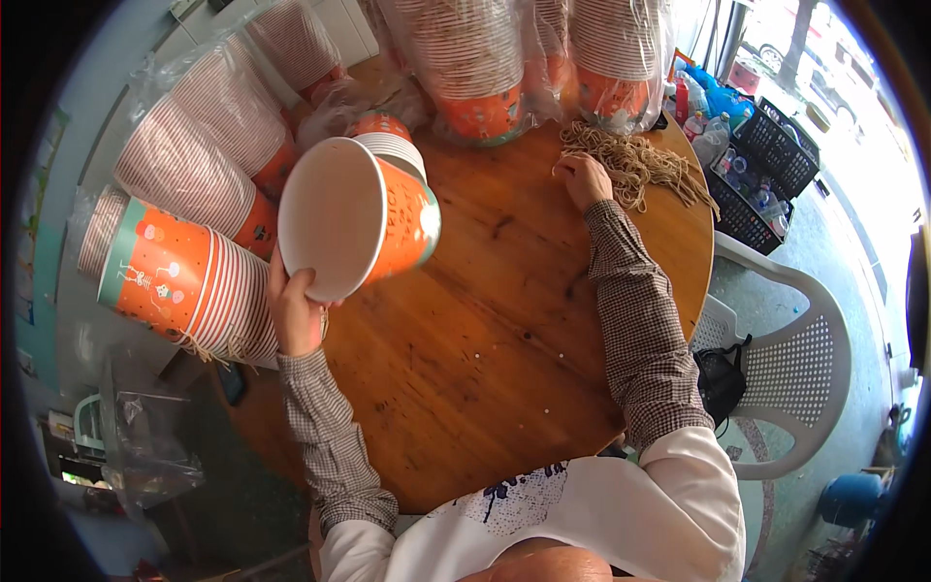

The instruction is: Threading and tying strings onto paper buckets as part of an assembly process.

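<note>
My left hand [296, 310] grips a large orange paper bucket [412, 218] by its rim, thumb inside. The bucket is tilted, its white inside showing. At the far right of the table my right hand [585, 181] is closed, fingertips pinched at the left edge of a pile of beige cord [640, 170]. Whether a strand is between the fingers is too small to tell. Beside my left hand lies a stack of nested orange and green buckets [160, 267], with loose cord ends [218, 349] by it. Another short bucket stack [393, 145] sits behind the held bucket.
Bucket stacks in clear plastic bags [461, 58] line the far and left sides of the round wooden table [485, 407]. A dark phone [231, 383] lies at its left edge. To the right stand a white plastic chair [800, 378] and black crates [756, 199] with bottles.
</note>
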